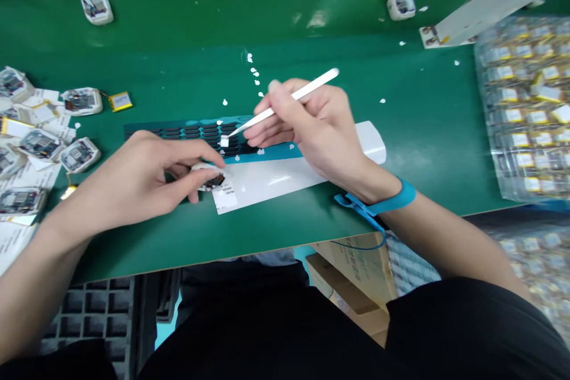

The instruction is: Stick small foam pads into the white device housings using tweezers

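Observation:
My right hand (307,122) pinches white tweezers (287,102), which slant down to the left. At their tip is a small white piece (224,141), over a blue sheet with rows of black strips (191,132). My left hand (167,175) grips a white-rimmed device (212,179) between thumb and fingers, partly hidden by them. Beneath the device and the blue sheet runs a glossy white sheet (276,181), curled up at its right end. A blue band (396,199) circles my right wrist.
Open white devices (41,145) with circuit boards crowd the left side, some wired to yellow batteries (120,101). At the right stands a clear tray of batteries (499,124), near a white metal post (494,3). The green table's front edge (267,250) runs below my hands.

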`<act>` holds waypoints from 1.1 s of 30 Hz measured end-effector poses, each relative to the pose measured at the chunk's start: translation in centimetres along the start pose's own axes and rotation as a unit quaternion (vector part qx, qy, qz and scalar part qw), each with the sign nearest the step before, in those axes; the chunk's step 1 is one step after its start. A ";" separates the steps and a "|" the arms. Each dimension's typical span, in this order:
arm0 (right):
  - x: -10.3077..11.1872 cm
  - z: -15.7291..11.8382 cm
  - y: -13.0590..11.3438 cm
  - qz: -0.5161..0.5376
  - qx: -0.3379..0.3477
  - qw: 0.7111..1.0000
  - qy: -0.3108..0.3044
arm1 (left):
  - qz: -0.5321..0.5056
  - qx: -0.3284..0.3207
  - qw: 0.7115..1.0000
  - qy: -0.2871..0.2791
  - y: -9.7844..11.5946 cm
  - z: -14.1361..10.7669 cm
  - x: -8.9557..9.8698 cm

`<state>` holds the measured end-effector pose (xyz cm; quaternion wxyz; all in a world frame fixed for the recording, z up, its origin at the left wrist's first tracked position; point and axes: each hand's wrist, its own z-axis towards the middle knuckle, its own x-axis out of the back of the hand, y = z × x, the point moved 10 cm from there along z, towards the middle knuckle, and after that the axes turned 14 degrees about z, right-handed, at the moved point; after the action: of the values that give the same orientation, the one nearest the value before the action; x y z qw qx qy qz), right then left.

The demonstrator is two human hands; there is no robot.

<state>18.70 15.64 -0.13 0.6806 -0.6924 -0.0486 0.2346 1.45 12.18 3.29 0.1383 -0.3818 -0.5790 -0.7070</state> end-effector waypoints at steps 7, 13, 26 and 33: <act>-0.6 -1.6 -2.4 -0.004 0.082 0.996 0.023 | -0.232 0.033 0.971 -0.041 0.0 -0.3 -2.8; -1.5 -1.8 -3.2 0.028 0.120 0.992 0.017 | -0.236 0.072 0.969 0.010 0.3 -1.4 -2.8; -1.9 -1.5 -3.4 0.085 0.119 0.989 -0.010 | -0.276 0.098 0.956 0.013 0.6 -1.5 -3.1; -2.6 -2.0 -3.5 0.037 0.143 0.989 -0.016 | -0.275 0.101 0.955 0.035 0.7 -1.7 -3.0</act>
<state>18.11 13.06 3.87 0.7626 -0.5854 -0.0001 0.2751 3.22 9.71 1.64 -0.0034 -0.1663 -0.7249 -0.6685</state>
